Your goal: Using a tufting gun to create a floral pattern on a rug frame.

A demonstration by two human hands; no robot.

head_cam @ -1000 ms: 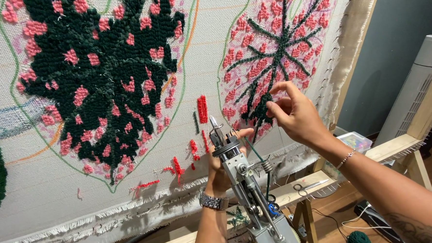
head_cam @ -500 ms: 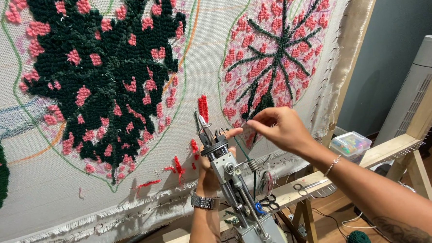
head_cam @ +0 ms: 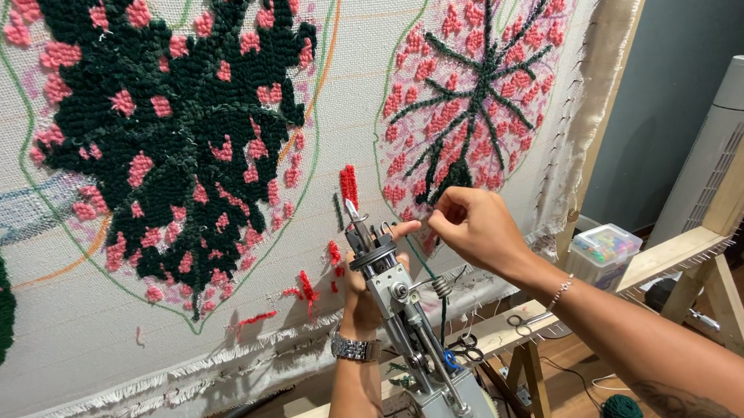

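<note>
Left hand [head_cam: 365,289] is wrapped tight around the tufting gun [head_cam: 397,308], holding it upright with the needle tip just off the white backing cloth [head_cam: 101,329]. Right hand [head_cam: 471,228] is pinched closed on the thin dark green yarn [head_cam: 419,257] right beside the gun's nose, index finger touching it. Two tufted leaf shapes up on the cloth, dark green with pink, plus a few short red strokes between them. Scissors [head_cam: 523,319] and a clear plastic box [head_cam: 601,253] sit on the wooden frame [head_cam: 675,250] below.
</note>
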